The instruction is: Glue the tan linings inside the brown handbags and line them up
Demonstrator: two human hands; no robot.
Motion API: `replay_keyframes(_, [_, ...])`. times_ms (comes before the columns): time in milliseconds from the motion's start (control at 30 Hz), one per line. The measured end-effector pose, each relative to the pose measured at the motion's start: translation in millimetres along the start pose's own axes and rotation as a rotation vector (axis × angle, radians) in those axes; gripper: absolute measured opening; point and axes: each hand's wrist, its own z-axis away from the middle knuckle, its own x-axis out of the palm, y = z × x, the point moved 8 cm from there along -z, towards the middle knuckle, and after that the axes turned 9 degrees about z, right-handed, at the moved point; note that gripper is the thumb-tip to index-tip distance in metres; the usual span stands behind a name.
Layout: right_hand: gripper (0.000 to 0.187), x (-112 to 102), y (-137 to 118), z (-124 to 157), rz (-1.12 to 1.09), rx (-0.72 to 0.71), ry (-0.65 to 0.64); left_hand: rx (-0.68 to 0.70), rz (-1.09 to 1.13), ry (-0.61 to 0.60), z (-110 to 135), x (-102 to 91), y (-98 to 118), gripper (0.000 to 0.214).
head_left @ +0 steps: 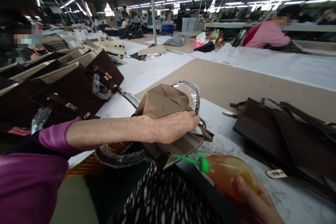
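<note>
A handbag [164,99] with its tan lining out lies before me at the table edge, its plastic-wrapped handle [195,94] arching up behind. Across it reaches my left hand [178,126], closed on the lining and edge of the bag; the fingertips are mostly hidden. My right hand [256,197] is wrapped round a squeeze bottle [228,171] of amber liquid with a green cap. The bottle lies tilted sideways. Its thin green nozzle [183,159] points left at the bag's lower edge; whether it touches cannot be told.
Several dark brown bags [70,91] stand in a row at left. At right lies another dark bag [278,136] with a metal-tipped strap [231,114] beside it. A wicker basket [84,161] sits below. Across the table, a person in pink [267,33] leans over.
</note>
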Motion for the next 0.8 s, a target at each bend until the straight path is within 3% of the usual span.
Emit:
replay_keyframes(300, [0.052,4.0,-3.0,-0.7,0.08,-0.076,-0.046,0.016,-0.003,0.036,-1.1,2.7,-3.8,0.022])
replay_keyframes(533, [0.06,-2.7,3.7,-2.6,0.053,-0.067,0.014,0.029,0.019,0.024,-0.5,2.0,-1.9,0.02])
replay_keyframes(800, [0.051,1.7,3.2,2.1,0.086,-0.062,-0.026,0.013,0.008,0.011,-1.0,2.6,-2.3,0.02])
